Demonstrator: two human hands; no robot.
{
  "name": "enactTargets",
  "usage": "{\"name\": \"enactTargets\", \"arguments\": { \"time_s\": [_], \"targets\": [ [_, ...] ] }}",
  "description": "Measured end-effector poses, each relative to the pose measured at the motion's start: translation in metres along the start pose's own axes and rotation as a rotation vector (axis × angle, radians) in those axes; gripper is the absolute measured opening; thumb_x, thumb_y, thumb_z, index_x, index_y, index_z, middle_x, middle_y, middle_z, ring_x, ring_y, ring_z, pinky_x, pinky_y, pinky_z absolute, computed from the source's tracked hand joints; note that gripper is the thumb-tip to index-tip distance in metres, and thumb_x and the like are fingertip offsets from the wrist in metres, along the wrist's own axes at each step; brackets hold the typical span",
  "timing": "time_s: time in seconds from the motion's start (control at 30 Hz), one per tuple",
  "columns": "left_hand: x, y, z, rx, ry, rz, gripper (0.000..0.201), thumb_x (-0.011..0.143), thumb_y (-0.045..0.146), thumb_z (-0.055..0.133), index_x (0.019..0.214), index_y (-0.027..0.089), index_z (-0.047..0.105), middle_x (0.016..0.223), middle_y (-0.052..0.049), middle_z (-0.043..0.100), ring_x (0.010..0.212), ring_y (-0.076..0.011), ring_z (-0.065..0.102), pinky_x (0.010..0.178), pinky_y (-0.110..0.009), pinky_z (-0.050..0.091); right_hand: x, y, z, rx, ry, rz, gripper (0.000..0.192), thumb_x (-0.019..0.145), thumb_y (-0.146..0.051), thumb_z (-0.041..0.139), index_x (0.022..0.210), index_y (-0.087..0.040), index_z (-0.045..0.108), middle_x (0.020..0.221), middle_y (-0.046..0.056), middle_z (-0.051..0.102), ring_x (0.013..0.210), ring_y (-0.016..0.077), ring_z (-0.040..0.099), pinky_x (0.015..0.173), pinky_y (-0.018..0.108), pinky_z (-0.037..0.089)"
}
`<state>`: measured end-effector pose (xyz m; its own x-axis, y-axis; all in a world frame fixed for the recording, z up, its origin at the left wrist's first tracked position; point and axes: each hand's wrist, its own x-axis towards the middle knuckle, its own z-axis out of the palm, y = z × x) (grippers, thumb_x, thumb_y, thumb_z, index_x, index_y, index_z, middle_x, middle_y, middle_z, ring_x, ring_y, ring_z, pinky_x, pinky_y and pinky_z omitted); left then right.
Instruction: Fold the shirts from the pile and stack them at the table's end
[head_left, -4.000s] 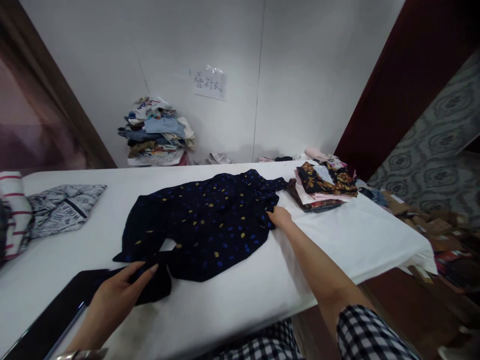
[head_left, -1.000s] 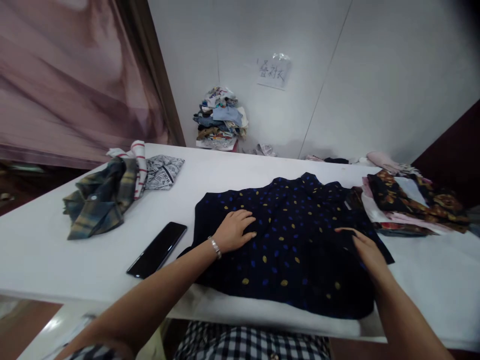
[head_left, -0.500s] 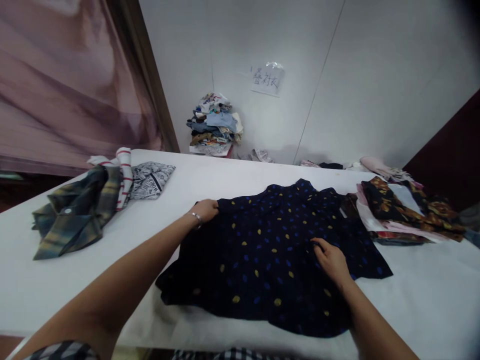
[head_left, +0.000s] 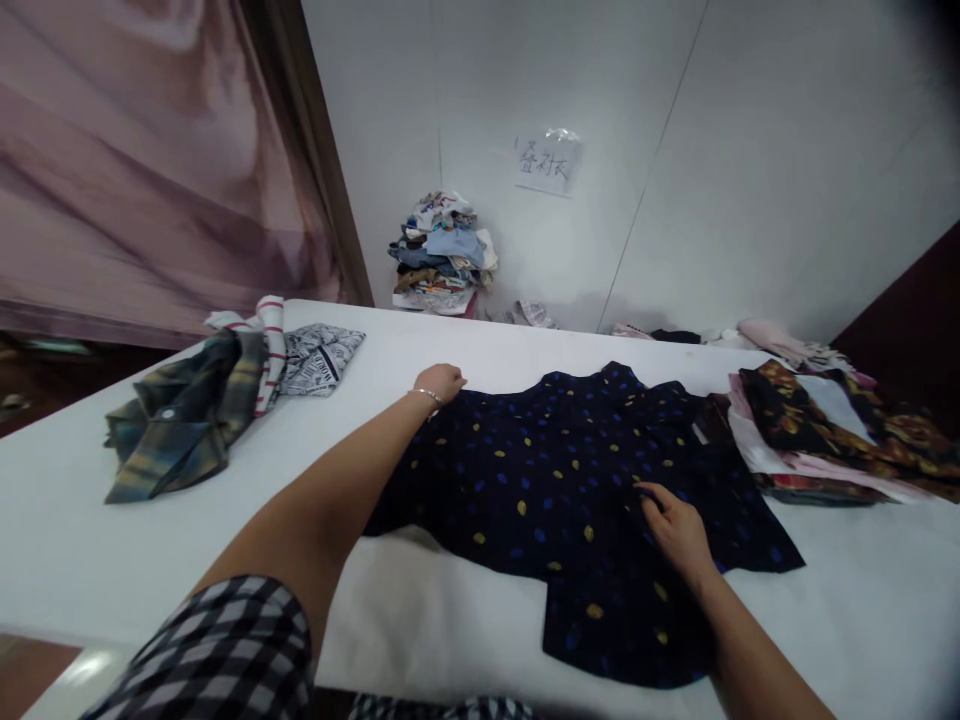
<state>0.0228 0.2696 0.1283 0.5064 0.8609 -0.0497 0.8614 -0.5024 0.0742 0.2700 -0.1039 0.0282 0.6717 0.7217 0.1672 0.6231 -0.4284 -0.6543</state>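
A dark navy shirt (head_left: 540, 470) with small blue and yellow leaf-like spots lies spread over the white table, its collar end pointing away from me. My left hand (head_left: 441, 382), with a bracelet at the wrist, is closed on the shirt's far left edge; the cloth inside the fingers is hidden. On the shirt's right half, my right hand (head_left: 673, 525) pinches a bit of the fabric between thumb and fingers. The near right part of the shirt hangs lower toward the table's front than the left part.
A plaid shirt (head_left: 180, 420), a red-striped white garment (head_left: 271, 350) and a grey printed garment (head_left: 322, 358) lie on the left. Folded clothes (head_left: 810, 420) are stacked at right. Behind the white table (head_left: 465, 620) stand a tall clothes pile (head_left: 446, 250) and a wall sign (head_left: 549, 162).
My left hand has moved away from me and slightly right, pulling the shirt's left side along; its near left edge now lies farther up. My right hand keeps its pinch at nearly the same place.
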Motion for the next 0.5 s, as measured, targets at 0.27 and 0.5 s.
{"name": "enactTargets", "arguments": {
  "time_s": [0.27, 0.5],
  "targets": [
    [0.009, 0.052, 0.040, -0.011, -0.115, 0.102, 0.037, 0.079, 0.046, 0.062, 0.106, 0.022, 0.069, 0.120, -0.011, 0.067, 0.105, -0.0260, 0.064, 0.085, -0.033, 0.051, -0.001, 0.003, 0.001, 0.030, -0.006, 0.009, 0.042, 0.079, -0.045, 0.043, 0.097, -0.019, 0.071, 0.052, -0.001, 0.059, 0.045, 0.0164, 0.051, 0.049, 0.027, 0.039],
    [0.032, 0.050, 0.036, -0.011, -0.225, 0.054, 0.024, 0.077, 0.034, 0.071, 0.090, 0.014, 0.070, 0.098, -0.012, 0.072, 0.092, -0.0250, 0.067, 0.081, -0.036, 0.053, -0.002, 0.005, 0.000, 0.078, -0.014, 0.044, 0.038, 0.080, -0.044, 0.046, 0.096, -0.020, 0.070, 0.051, -0.002, 0.057, 0.044, 0.0151, 0.047, 0.046, 0.026, 0.037]
  ]
}}
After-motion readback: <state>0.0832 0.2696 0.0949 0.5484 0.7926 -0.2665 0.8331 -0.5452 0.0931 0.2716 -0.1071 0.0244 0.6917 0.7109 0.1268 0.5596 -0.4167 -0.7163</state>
